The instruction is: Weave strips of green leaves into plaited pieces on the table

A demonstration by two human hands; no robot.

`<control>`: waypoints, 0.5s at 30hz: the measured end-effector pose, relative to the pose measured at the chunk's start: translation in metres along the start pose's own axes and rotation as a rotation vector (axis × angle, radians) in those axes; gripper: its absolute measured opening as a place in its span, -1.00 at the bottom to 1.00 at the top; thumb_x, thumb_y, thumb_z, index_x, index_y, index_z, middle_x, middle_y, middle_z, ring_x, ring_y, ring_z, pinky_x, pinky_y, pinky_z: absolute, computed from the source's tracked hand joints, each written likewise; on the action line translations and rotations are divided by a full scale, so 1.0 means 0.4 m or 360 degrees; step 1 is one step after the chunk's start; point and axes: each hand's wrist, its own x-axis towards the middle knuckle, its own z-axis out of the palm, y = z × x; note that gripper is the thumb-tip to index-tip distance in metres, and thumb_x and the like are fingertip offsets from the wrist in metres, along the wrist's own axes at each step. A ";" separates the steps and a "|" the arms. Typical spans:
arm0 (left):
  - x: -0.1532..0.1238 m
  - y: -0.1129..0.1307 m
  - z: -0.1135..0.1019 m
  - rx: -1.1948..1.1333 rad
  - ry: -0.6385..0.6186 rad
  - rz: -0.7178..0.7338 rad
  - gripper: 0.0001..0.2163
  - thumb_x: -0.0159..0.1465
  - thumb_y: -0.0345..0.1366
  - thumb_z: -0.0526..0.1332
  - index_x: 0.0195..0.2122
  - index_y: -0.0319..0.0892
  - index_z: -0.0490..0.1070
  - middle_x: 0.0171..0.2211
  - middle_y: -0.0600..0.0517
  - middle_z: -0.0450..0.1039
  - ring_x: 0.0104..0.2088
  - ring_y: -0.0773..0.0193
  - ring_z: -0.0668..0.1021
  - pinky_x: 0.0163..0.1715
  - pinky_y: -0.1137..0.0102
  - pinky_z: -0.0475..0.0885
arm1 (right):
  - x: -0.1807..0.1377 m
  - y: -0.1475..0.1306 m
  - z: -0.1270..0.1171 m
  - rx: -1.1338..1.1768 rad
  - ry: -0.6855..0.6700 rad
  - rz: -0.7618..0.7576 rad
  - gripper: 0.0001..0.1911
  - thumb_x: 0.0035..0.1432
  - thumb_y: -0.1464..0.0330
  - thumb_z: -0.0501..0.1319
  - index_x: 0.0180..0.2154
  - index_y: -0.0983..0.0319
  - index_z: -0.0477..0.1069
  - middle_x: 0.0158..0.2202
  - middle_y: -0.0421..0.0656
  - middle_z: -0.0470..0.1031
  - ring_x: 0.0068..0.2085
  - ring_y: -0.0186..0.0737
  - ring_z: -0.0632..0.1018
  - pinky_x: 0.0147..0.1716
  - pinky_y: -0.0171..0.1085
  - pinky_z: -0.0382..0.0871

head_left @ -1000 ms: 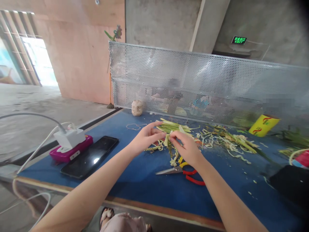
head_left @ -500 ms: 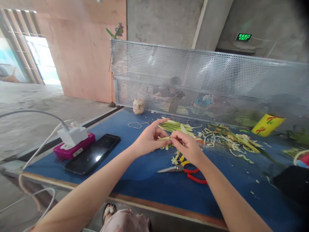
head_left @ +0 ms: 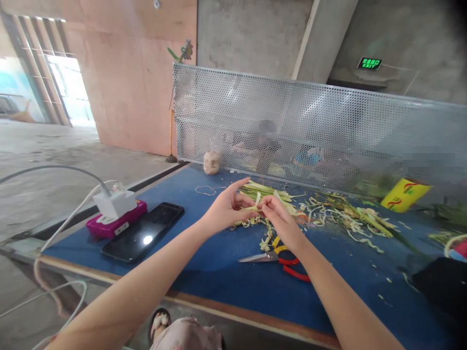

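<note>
Your left hand point(head_left: 226, 208) is part-curled, index finger extended, thumb and the other fingers closed on a pale green stalk piece point(head_left: 251, 209). Your right hand point(head_left: 283, 219) has thumb and fingertips pinched together at the stalk's right end. Stalk's held above the bench point(head_left: 207, 277), a thin pale strip sticking up off it. Scissors point(head_left: 270, 255) lie nearer you, under the right hand, blades pointing left. Stalk bundle point(head_left: 272, 189) sits just beyond your hands; peelings point(head_left: 348, 216) to the right.
</note>
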 end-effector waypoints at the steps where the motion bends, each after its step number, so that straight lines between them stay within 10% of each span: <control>1: 0.000 0.001 0.001 -0.0015 -0.0017 0.0006 -0.25 -0.06 -0.51 0.29 0.14 -0.25 -0.04 -0.42 0.05 0.43 -0.43 0.39 0.49 -0.46 0.49 0.36 | 0.000 -0.001 0.001 -0.0042 0.0011 -0.0014 -0.80 0.13 0.20 0.01 -0.27 0.18 0.22 -0.36 -0.19 0.29 -0.35 -0.28 0.35 -0.35 -0.29 0.27; 9: -0.014 0.007 0.006 0.0156 0.0005 0.0067 -0.04 -0.04 -0.51 0.27 0.21 0.02 -0.41 -0.13 -0.10 0.29 -0.29 0.28 0.50 -0.46 0.46 0.39 | 0.004 -0.013 -0.019 -0.0177 -0.0199 0.0006 -0.72 0.05 0.23 0.13 -0.18 0.19 0.36 -0.43 -0.19 0.40 -0.40 -0.25 0.40 -0.37 -0.26 0.30; 15: -0.004 -0.010 0.003 0.0037 0.0091 -0.0245 0.01 -0.12 -0.46 0.35 0.22 -0.14 -0.37 -0.26 -0.10 0.39 -0.45 0.30 0.52 -0.53 0.44 0.37 | 0.005 -0.014 -0.026 -0.0426 0.0081 -0.0139 -0.84 0.05 0.27 0.11 -0.45 0.22 0.34 -0.51 -0.21 0.33 -0.45 -0.29 0.34 -0.43 -0.30 0.25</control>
